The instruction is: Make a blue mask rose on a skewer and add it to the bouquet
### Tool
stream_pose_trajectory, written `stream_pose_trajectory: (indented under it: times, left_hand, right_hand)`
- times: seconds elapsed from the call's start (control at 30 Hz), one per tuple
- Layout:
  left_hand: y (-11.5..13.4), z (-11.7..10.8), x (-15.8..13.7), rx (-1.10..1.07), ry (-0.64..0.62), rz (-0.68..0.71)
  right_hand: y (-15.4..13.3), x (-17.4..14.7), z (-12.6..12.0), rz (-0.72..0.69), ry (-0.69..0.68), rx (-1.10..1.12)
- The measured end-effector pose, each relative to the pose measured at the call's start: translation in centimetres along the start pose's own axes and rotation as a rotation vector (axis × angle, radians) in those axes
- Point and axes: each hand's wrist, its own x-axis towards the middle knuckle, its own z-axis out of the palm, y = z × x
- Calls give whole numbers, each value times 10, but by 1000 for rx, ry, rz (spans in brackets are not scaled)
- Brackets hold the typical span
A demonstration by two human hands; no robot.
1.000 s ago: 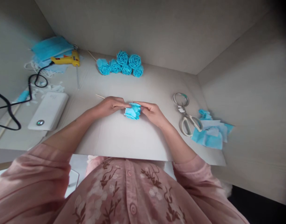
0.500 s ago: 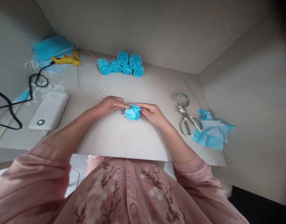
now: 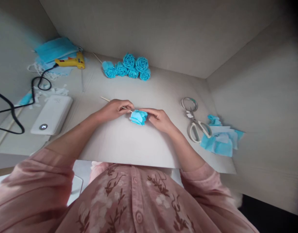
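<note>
A blue fabric flower [image 3: 138, 117] on a thin wooden stick [image 3: 105, 99] is held just above the middle of the table. My left hand [image 3: 116, 108] is closed around the stick, whose tail end pokes out behind it while the other end runs into the flower's base. At the flower's right side, my right hand [image 3: 160, 119] grips the petals, with the index finger along the top edge and the thumb partly hidden behind the flower.
Several finished blue flowers [image 3: 129, 66] lie at the back. Left: a yellow glue gun [image 3: 71, 61] with black cord, face masks [image 3: 55, 48] and a white power bank [image 3: 53, 115]. Right: scissors [image 3: 197, 124], a tape roll [image 3: 189, 104] and blue fabric pieces [image 3: 220, 144].
My left fingers have drawn back from the flower's base onto the stick, which now shows between hand and flower. My right hand stays at the petals.
</note>
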Motion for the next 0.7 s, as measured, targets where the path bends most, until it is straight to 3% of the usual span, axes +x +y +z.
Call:
stream_pose_trajectory:
  times: [0.23,0.47,0.7]
  left_hand:
    - [4,2,0,3,0,34]
    - [4,3,-1,56,36,64]
    - [-6,7,-1,199,97,142]
  right_hand:
    - [3,-3,3,-70,52,-220]
    - [9,-5,3,-93,92,-220]
    - [6,-3,-1,-324,218,-199]
